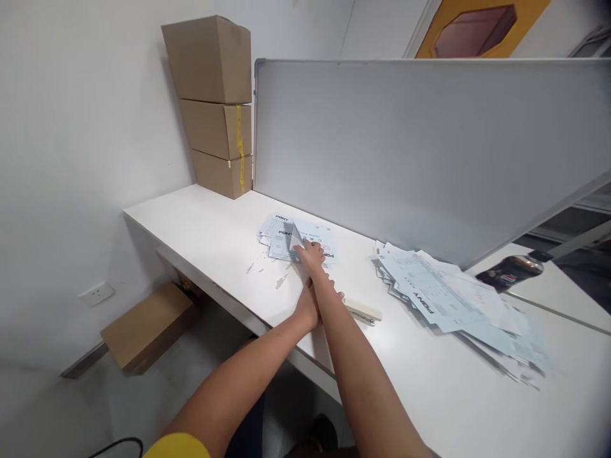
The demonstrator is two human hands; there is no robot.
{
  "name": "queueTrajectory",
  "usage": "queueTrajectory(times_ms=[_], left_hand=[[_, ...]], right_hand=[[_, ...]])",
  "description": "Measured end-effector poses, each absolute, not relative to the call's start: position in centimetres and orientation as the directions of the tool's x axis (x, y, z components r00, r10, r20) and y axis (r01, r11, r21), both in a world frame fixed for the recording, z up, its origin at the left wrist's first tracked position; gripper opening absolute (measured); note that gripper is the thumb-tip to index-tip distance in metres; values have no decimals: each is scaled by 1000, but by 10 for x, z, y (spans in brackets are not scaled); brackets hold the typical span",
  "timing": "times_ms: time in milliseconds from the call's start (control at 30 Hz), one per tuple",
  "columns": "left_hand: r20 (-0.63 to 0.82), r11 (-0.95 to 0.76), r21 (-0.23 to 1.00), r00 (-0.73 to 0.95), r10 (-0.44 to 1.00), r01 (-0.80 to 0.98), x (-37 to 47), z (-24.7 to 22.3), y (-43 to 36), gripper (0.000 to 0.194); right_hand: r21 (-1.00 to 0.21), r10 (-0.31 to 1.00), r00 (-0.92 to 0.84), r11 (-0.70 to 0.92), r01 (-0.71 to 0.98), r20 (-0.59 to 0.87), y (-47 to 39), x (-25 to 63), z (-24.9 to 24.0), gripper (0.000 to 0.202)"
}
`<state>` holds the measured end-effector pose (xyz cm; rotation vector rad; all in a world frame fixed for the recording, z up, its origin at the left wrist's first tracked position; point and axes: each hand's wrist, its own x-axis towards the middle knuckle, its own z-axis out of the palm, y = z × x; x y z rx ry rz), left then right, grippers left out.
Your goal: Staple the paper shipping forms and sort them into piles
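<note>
Head camera: nearest is a yellow sleeve [177,446] on the left arm, at 7 o'clock in the view. Now let the right hand [312,256] be the middle of the clock, with 12 o'clock pointing away from the person.

The left hand [308,306] is at 6 o'clock, near the front edge of the white counter [429,388]. The right arm crosses over it and hides part of it. Its fingertips poke out right by one end of a cream stapler [365,310], which is between 4 and 5 o'clock. I cannot tell how far those fingers are open, or if they have hold of the stapler.

The right hand is on a small bunch of papers [282,245] on the counter. Its fingers are a bit spread. One paper corner [296,234] sticks up by the thumb, but I cannot tell if it is pinched.

A big messy pile of papers [429,286], pale blue and white, spreads between 3 and 4 o'clock. Past it, at 3 o'clock, is a bottle [515,272] of dark drink. A brown box [147,321] is low down at 8 o'clock, near a white wall socket [96,294].

Farther back, three brown boxes [214,63] are stacked at about 11 o'clock. A long grey board [405,146] stands at 1 to 2 o'clock. Behind it is something orange [525,19].
</note>
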<state>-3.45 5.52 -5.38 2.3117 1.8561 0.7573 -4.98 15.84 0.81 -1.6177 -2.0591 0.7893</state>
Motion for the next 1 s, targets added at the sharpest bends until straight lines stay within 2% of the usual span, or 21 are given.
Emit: queueTrajectory(times_ms=[133,267,400,500,600,700,767,867,933,1000], left_hand=[[334,-223,391,88,938,893,-34,-54,56,42],[351,-307,323,188,918,895,-37,-65,61,40],[357,-348,228,254,899,909,-42,-74,64,45],[340,-363,152,296,893,920,-44,-77,64,47],[346,-344,140,280,896,928,-43,-81,67,47],[390,-309,165,226,893,937,-39,-85,72,44],[410,-288,171,198,890,942,-38,-86,74,43],[377,-298,112,237,895,948,-39,-84,70,49],[350,-331,72,287,892,941,-42,-82,66,52],[362,-362,94,306,880,928,-44,-80,63,51]], right_hand=[[-678,961,-262,135,722,-88,160,-50,10,58],[-535,953,-298,280,797,56,152,-54,3,56],[-436,944,-299,328,838,135,147,-57,-1,50],[-384,931,-336,364,849,141,146,-56,-1,64],[-334,916,-385,400,854,113,146,-56,-1,76],[-328,906,-407,421,846,113,147,-57,2,72],[-326,902,-404,432,841,154,148,-58,5,61],[-341,897,-397,442,830,194,148,-56,8,44],[-381,896,-403,444,811,186,149,-53,7,43],[-412,889,-425,456,789,170,150,-50,4,42]])
